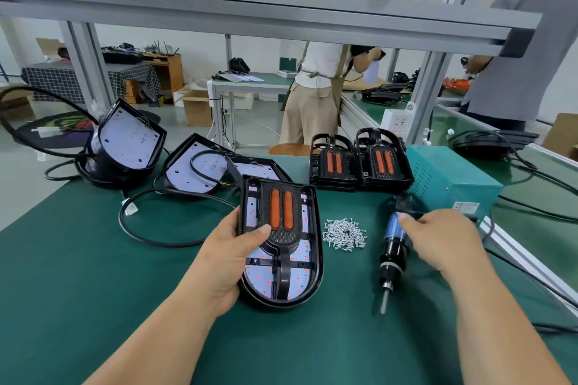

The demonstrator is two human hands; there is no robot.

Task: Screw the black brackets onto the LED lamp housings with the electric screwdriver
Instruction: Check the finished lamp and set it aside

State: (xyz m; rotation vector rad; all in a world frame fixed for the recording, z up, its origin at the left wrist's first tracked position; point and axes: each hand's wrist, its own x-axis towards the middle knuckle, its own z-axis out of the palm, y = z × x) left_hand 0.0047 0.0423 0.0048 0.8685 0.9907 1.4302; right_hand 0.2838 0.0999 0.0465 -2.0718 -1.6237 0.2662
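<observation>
An LED lamp housing [308, 286] lies on the green mat in front of me, a black bracket [281, 212] with two orange strips set into it. My left hand [226, 259] grips the housing's left edge, thumb resting on the bracket. My right hand [444, 241] holds the blue-and-black electric screwdriver [392, 250], which points bit-down toward the mat to the right of the housing. A small pile of silver screws [344, 234] lies between housing and screwdriver.
Two stacks of black brackets [359, 162] stand behind, beside a teal power box [450, 178]. More open housings [128, 142] with black cables [147, 225] lie at the back left. An aluminium shelf frame [250, 19] crosses overhead. Two people work at benches beyond.
</observation>
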